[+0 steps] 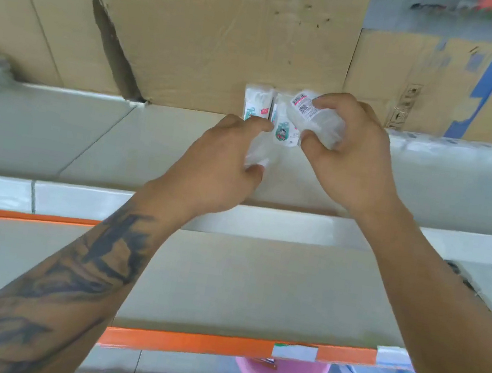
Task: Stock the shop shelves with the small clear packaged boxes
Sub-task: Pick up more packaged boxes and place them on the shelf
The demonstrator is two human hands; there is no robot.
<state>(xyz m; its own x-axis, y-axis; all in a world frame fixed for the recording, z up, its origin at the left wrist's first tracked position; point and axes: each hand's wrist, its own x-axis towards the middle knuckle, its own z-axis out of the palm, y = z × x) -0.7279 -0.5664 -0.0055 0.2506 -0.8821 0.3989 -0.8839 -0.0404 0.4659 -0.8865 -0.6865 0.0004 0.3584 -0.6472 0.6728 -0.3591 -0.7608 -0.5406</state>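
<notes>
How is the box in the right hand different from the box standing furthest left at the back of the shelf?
The box in the right hand is held off the shelf and tilted, its barcode label showing; the leftmost box stands upright on the shelf against the cardboard, its picture label facing out. The right hand grips the first; nothing touches the second. Both are small clear packages with white contents.

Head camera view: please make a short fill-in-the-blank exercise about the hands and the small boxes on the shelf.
1. The right hand holds a clear box whose label faces ____.
2. One packaged box stands at the back of the shelf, against a wall of ____.
3. The front edge strip of the lower shelf is coloured ____.
4. The left hand holds a ____ box.

Missing words: up; cardboard; orange; clear
</notes>
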